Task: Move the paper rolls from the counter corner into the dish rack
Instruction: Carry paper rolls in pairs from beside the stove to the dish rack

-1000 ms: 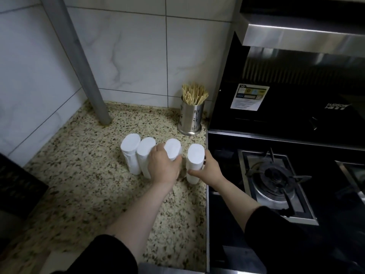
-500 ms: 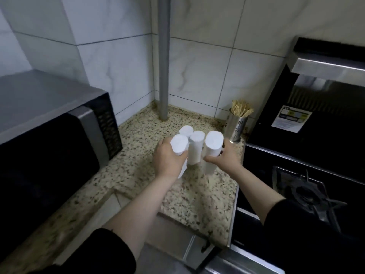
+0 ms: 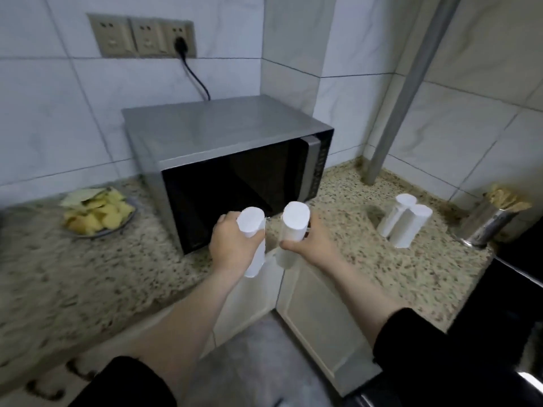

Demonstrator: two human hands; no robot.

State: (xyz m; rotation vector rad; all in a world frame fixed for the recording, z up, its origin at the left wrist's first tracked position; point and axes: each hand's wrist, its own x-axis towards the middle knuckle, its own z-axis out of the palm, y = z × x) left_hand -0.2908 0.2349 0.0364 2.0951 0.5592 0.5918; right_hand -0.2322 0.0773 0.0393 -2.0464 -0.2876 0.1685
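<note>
Head view: we now carry one roll in each hand, left (image 3: 235, 248) and right (image 3: 305, 245), lifted off the counter (image 3: 367, 259); two rolls (image 3: 404, 220) remain near its back corner.

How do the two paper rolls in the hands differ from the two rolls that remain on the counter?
The roll in the left hand and the roll in the right hand are lifted, one per hand, with a gap between them. The two rolls on the counter stand on their ends, pressed together, near the metal holder. The left-hand roll tilts; the counter pair also leans in this wide view. All four are plain white cylinders.
</note>
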